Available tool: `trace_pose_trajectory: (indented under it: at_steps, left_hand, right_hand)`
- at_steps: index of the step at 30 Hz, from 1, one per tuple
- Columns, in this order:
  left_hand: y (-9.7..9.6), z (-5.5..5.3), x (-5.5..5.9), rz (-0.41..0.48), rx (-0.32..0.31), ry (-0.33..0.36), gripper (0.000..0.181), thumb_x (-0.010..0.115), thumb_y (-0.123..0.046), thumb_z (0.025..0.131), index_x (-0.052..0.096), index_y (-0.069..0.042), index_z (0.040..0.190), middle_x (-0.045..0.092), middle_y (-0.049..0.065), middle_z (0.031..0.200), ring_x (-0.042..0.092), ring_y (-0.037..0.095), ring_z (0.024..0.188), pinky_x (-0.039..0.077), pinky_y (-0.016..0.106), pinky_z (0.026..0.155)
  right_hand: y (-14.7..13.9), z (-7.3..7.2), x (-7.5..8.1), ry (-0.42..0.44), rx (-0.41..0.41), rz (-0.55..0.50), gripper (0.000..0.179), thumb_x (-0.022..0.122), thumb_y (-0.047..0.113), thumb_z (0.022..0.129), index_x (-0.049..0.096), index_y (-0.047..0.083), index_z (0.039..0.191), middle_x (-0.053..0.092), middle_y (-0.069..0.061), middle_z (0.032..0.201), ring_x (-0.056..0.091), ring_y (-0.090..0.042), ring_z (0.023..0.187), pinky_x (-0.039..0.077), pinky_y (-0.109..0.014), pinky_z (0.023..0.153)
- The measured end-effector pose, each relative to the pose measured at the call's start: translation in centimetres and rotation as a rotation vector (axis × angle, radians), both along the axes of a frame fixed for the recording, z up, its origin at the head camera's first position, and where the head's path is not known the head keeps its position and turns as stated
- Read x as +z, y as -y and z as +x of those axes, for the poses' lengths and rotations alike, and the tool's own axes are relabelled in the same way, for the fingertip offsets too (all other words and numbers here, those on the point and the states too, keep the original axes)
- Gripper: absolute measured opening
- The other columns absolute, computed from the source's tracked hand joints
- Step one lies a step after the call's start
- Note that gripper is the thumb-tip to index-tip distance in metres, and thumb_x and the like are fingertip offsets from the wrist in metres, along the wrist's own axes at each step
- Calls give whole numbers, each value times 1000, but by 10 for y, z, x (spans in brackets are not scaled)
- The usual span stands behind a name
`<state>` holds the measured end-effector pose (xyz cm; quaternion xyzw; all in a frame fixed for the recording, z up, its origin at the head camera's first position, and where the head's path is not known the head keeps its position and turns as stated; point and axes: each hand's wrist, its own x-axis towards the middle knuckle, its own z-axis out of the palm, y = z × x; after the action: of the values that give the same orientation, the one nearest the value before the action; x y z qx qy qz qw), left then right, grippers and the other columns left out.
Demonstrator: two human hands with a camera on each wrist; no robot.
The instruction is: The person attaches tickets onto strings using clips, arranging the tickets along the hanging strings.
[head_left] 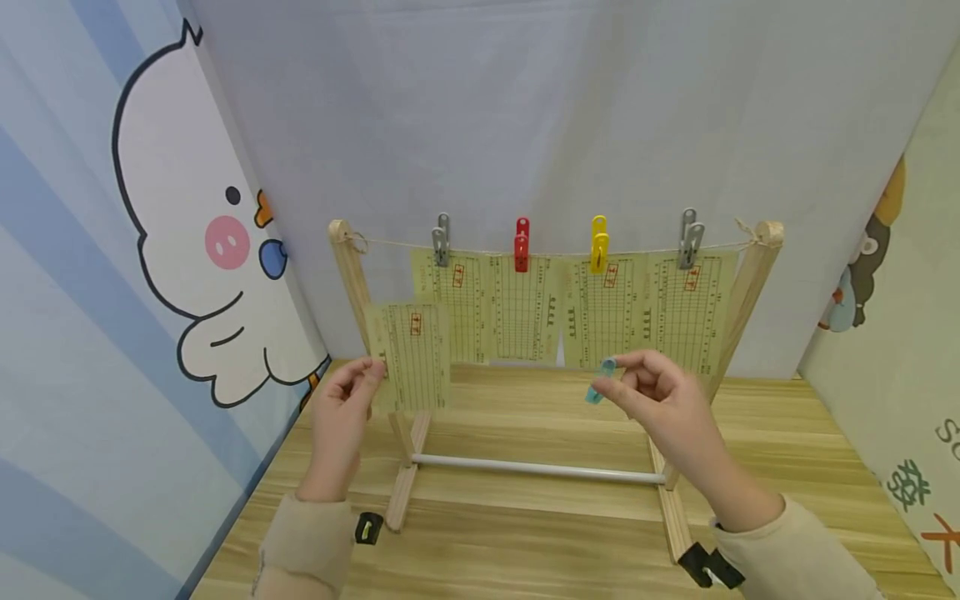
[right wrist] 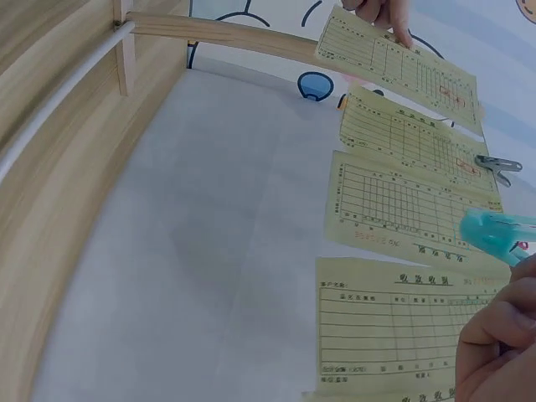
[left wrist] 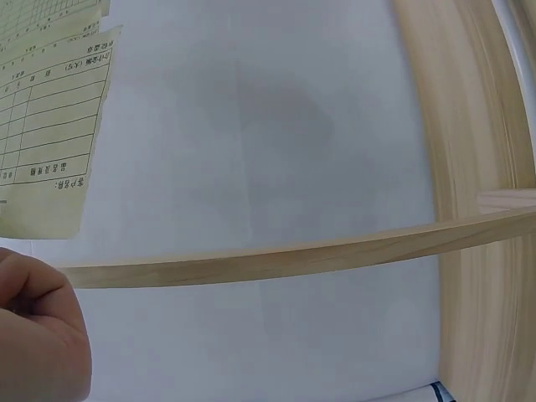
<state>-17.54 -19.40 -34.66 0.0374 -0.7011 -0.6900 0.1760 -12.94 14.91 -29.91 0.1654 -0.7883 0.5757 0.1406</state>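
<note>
My left hand (head_left: 347, 408) pinches a yellow receipt slip (head_left: 412, 367) by its left edge, in front of the left post and below the string. The slip hangs upright with a red stamp near its top. My right hand (head_left: 663, 396) pinches a teal clothespin (head_left: 601, 382) between thumb and forefinger, in front of the hung slips. Behind, more receipts (head_left: 525, 308) hang from the string (head_left: 558, 252), clipped by a grey clothespin (head_left: 441, 240), a red clothespin (head_left: 522, 245), a yellow clothespin (head_left: 599, 245) and another grey clothespin (head_left: 689, 239).
A wooden frame carries the string between a left post (head_left: 351, 275) and a right post (head_left: 753, 287). Low across it runs a white rod (head_left: 540, 469). The wood-grain table (head_left: 525, 542) lies beneath, with a white cloth (head_left: 525, 125) behind.
</note>
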Motion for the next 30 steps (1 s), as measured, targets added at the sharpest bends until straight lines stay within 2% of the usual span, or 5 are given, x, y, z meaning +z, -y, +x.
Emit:
trace_pose_trajectory:
  at_steps: [7,11,17,27,30]
  left_hand:
    - [-2,-8,7,-6,-3,-44,18,65,-22,97,69,-5,105,45,-7,64,35,7,53,32,21,52]
    - [-1,-12,12,-12,-5,-74,16,64,-21,98,69,-7,102,45,-8,63,35,6,52,32,20,51]
    - [1,-20,20,20,-11,-78,9,65,-22,97,70,-14,97,45,-8,62,34,5,52,31,19,51]
    - [4,-28,33,-5,17,-60,9,68,-25,95,71,-16,94,45,-10,61,34,4,51,29,18,48]
    - [6,-30,36,5,35,-52,11,69,-27,94,71,-16,94,45,-10,62,35,4,52,29,18,48]
  right_hand:
    - [17,-12,28,32,32,67,23,69,12,93,63,-3,110,57,8,71,44,-8,59,40,-22,56]
    - [29,-19,42,23,59,77,20,69,12,93,63,-3,106,55,7,68,44,-9,59,40,-23,56]
    - [45,-31,65,5,81,111,19,68,14,94,64,-1,105,52,3,64,41,-11,56,37,-24,54]
    - [78,-53,99,4,195,36,19,66,17,96,62,3,108,53,1,56,37,-12,43,33,-25,44]
    - [90,-59,109,6,233,11,20,66,17,96,60,3,108,56,1,56,39,-13,40,36,-26,43]
